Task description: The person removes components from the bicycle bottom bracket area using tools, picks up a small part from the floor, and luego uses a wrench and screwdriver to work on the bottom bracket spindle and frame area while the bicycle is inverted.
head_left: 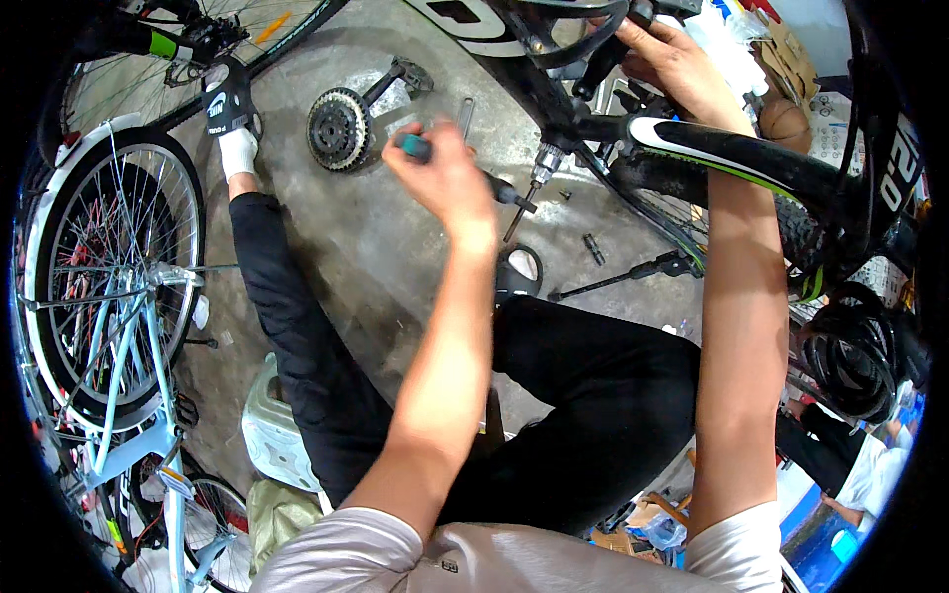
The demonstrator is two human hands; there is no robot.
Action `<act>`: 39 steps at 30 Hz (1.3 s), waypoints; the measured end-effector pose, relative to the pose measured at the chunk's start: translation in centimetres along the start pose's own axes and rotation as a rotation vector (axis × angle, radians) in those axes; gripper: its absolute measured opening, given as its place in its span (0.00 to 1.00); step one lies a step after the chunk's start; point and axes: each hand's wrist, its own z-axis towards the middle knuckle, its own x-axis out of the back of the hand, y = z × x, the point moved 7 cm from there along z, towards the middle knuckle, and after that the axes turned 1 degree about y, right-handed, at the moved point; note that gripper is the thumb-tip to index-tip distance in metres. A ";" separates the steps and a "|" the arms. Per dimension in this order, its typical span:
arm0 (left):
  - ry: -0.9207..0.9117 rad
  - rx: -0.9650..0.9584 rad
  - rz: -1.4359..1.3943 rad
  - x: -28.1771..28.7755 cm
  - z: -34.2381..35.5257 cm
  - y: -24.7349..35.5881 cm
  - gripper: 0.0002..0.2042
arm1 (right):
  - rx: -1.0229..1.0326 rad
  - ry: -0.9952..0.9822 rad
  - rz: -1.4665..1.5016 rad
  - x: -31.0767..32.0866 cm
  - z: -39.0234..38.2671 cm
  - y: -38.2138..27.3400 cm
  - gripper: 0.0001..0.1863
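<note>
My left hand point(445, 188), smeared by motion, is closed round a tool with a teal-and-black handle end point(415, 148); the rest of the tool is hidden by my fingers. Beyond it stretches my right arm, the right hand point(677, 74) closed at a black part point(641, 14) of the dark bicycle frame point(563, 119); its fingertips are partly hidden. Between the hands, a silver fitting with a rod point(541, 168) juts from the frame's lower junction. A removed crankset point(339, 129) with toothed rings lies on the floor at the far left, beside a wrench point(467, 112).
At the left stands a light-blue bicycle point(124, 460) with its wheel close by. A pale green plastic stool point(277, 435) is by my left leg. A kickstand point(623, 277) and a small dark part point(593, 249) are near my right knee. Another person point(870, 465) is at the right edge.
</note>
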 end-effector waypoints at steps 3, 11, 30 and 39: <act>-0.033 0.673 -0.195 2.6 4.9 -9.5 0.14 | 0.007 0.003 0.058 -0.5 0.2 0.0 0.23; 0.108 1.464 -0.157 1.3 1.7 -18.0 0.18 | -0.015 -0.063 0.025 -0.3 0.8 0.9 0.22; 0.106 -0.406 0.370 -1.7 -2.2 2.5 0.09 | 0.142 -0.010 -0.074 -0.4 1.0 -0.1 0.24; -0.009 0.567 -0.105 2.6 5.3 -9.2 0.15 | 0.060 -0.006 -0.043 -0.2 0.4 0.0 0.26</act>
